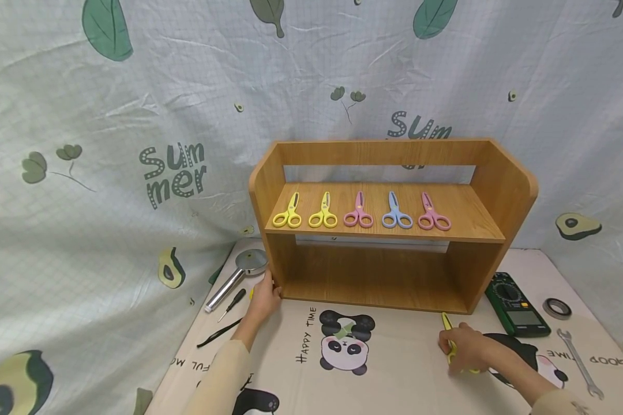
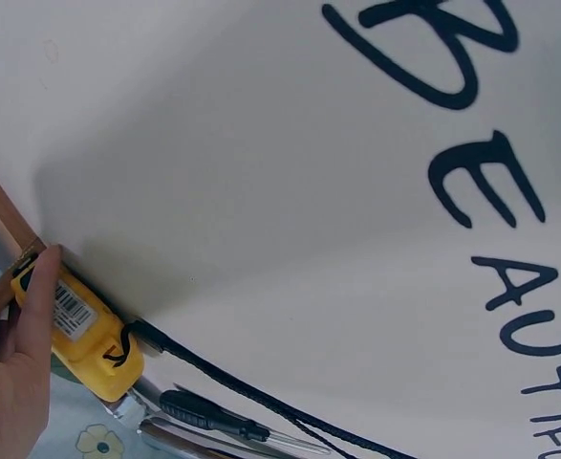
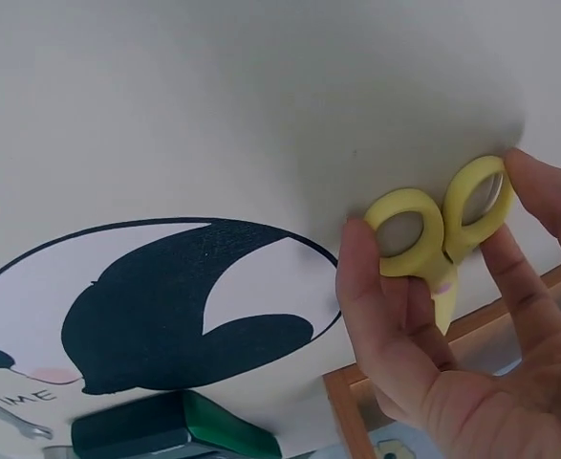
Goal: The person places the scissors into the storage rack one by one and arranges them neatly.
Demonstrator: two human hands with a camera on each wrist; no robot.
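Note:
My right hand [image 1: 464, 347] pinches yellow scissors [image 3: 435, 251] by their finger loops, low over the table before the shelf's lower right corner. The blades point toward the wooden shelf [image 1: 480, 213]. At the shelf's lower left front corner rests my left hand [image 1: 262, 300], thumb and fingers extended against the side board. Right beside those fingers lies a yellow case [image 2: 97, 356] with a barcode label and black cord, largely hidden in the head view. Along the upper board stand two yellow scissors [image 1: 323, 218], two pink scissors [image 1: 359, 217] and blue scissors [image 1: 397, 219], handles forward.
Left of the shelf lie a showerhead [image 1: 228, 289], a screwdriver [image 1: 237, 297] and a black cord [image 1: 218, 334]. To the right are a green multimeter [image 1: 519, 314], a roll of black tape [image 1: 556, 309] and a wrench [image 1: 580, 364]. A printed curtain [image 1: 109, 259] hangs behind.

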